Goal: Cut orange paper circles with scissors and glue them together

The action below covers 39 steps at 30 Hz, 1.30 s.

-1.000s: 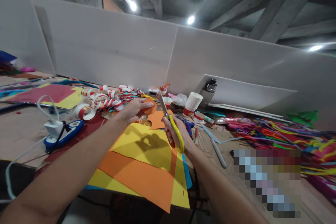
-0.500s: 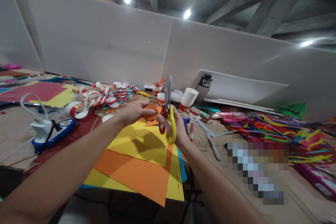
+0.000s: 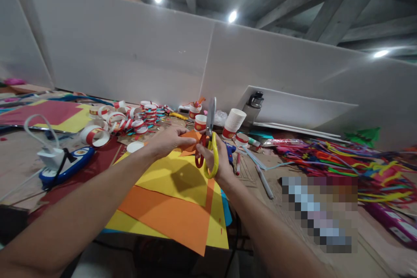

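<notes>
My left hand (image 3: 169,140) is closed on a small piece of orange paper (image 3: 191,136), held just above the table. My right hand (image 3: 216,160) grips scissors (image 3: 210,134) with yellow and red handles, their blades pointing up beside the orange piece. Below both hands lie overlapping yellow sheets (image 3: 177,178) and an orange sheet (image 3: 169,217), reaching the table's near edge.
Cut paper-cup rings (image 3: 124,119) lie in a heap at the back left, with a stack of paper cups (image 3: 233,122) and a dark bottle (image 3: 253,106) behind. A glue gun (image 3: 65,167) with a white cable sits left. Coloured pipe cleaners (image 3: 352,160) cover the right. White boards wall the table.
The view shifted right and down a second ago. The scissors swung upright and my hands drew together around the orange piece; since half a second ago they barely moved.
</notes>
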Each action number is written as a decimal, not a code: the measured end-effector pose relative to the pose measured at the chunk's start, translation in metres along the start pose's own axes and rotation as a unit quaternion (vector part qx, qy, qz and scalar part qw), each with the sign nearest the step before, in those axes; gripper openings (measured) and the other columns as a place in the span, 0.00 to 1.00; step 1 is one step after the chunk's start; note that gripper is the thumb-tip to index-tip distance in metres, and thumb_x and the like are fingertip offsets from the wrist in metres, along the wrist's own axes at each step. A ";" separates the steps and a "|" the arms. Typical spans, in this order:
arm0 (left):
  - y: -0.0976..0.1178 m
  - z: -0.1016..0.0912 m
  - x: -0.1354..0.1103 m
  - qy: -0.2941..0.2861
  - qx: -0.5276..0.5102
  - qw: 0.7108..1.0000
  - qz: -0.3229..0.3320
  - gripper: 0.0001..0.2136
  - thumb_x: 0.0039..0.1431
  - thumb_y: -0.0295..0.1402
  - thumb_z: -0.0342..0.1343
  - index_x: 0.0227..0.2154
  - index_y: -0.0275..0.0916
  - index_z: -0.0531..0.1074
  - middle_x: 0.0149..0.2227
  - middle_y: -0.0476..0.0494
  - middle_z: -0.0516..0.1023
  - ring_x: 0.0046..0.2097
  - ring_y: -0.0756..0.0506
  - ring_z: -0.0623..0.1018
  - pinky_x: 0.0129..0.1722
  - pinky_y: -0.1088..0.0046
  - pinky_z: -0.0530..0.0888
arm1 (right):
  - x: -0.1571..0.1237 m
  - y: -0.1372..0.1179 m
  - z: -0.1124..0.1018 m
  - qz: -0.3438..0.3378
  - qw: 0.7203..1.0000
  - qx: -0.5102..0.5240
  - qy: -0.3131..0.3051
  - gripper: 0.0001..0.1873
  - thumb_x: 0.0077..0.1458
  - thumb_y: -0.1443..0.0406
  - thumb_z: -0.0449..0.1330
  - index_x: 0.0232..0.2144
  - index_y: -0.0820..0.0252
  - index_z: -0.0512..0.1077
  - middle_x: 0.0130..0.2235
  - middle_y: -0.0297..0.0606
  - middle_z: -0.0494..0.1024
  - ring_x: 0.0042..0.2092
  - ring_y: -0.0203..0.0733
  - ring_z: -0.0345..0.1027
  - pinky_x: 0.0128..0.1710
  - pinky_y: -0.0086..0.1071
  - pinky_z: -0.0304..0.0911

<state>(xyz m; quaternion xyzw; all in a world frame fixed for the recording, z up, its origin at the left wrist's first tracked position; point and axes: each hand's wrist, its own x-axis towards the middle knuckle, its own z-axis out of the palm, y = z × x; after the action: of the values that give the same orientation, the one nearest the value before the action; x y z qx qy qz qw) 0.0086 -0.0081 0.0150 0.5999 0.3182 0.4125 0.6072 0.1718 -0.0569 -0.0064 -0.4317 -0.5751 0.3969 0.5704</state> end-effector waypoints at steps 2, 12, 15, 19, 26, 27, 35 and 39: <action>-0.007 0.006 0.002 0.031 -0.091 0.995 -0.015 0.11 0.43 0.33 0.70 0.30 0.34 0.80 0.28 0.43 0.79 0.27 0.50 0.74 0.27 0.76 0.68 | 0.001 0.000 0.001 -0.011 0.999 0.014 0.033 0.21 0.48 0.60 0.64 0.44 0.55 0.65 0.29 0.28 0.69 0.26 0.34 0.67 0.27 0.31 0.69; -0.024 0.038 0.003 0.105 -0.288 0.951 0.024 0.16 0.39 0.33 0.74 0.29 0.33 0.75 0.29 0.47 0.78 0.29 0.51 0.75 0.31 0.74 0.73 | 0.000 0.011 0.006 -0.037 0.996 0.034 0.070 0.22 0.50 0.59 0.64 0.46 0.54 0.63 0.31 0.29 0.72 0.26 0.35 0.68 0.29 0.32 0.69; -0.023 0.036 0.004 0.109 -0.269 0.956 0.037 0.15 0.38 0.32 0.74 0.26 0.32 0.74 0.25 0.49 0.76 0.27 0.53 0.73 0.30 0.76 0.71 | -0.003 0.004 0.009 -0.034 0.997 0.024 0.065 0.21 0.50 0.58 0.64 0.45 0.54 0.63 0.30 0.29 0.70 0.26 0.35 0.67 0.28 0.30 0.67; -0.017 0.025 0.007 0.106 -0.250 0.962 0.041 0.14 0.37 0.32 0.74 0.26 0.32 0.76 0.24 0.49 0.76 0.26 0.54 0.72 0.27 0.79 0.69 | -0.004 -0.003 0.008 -0.020 0.999 -0.004 0.033 0.22 0.52 0.54 0.63 0.44 0.54 0.62 0.26 0.25 0.63 0.21 0.30 0.56 0.21 0.26 0.57; -0.002 0.001 0.011 0.164 -0.268 0.949 0.035 0.14 0.36 0.26 0.72 0.28 0.34 0.75 0.25 0.51 0.77 0.25 0.53 0.73 0.24 0.79 0.71 | -0.004 0.005 -0.004 0.010 0.992 -0.102 -0.072 0.18 0.58 0.50 0.58 0.42 0.55 0.65 0.25 0.25 0.61 0.22 0.31 0.54 0.21 0.26 0.55; 0.000 0.000 0.011 0.169 -0.270 0.947 0.037 0.14 0.37 0.26 0.72 0.28 0.34 0.75 0.25 0.51 0.78 0.25 0.53 0.74 0.23 0.79 0.71 | -0.005 0.006 -0.006 0.014 0.989 -0.118 -0.086 0.17 0.59 0.49 0.58 0.40 0.56 0.65 0.25 0.26 0.62 0.22 0.31 0.55 0.22 0.26 0.55; 0.002 -0.003 0.009 0.172 -0.279 0.944 0.045 0.13 0.37 0.26 0.71 0.28 0.34 0.75 0.25 0.51 0.78 0.24 0.53 0.74 0.21 0.79 0.71 | -0.009 -0.001 -0.004 -0.003 0.977 -0.179 -0.118 0.15 0.61 0.51 0.56 0.40 0.56 0.67 0.33 0.32 0.70 0.26 0.31 0.58 0.23 0.24 0.55; 0.001 -0.002 0.010 0.182 -0.288 0.939 0.049 0.13 0.38 0.26 0.71 0.28 0.33 0.75 0.25 0.51 0.77 0.25 0.53 0.74 0.20 0.79 0.70 | -0.009 0.000 -0.004 -0.003 0.979 -0.170 -0.116 0.15 0.61 0.51 0.56 0.37 0.57 0.66 0.31 0.32 0.68 0.26 0.31 0.57 0.23 0.24 0.55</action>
<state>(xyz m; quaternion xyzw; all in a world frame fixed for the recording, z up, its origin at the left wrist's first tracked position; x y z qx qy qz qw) 0.0111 0.0021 0.0171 0.3287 0.2612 0.6178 0.6649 0.1752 -0.0660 -0.0092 -0.4720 -0.6977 0.3389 0.4191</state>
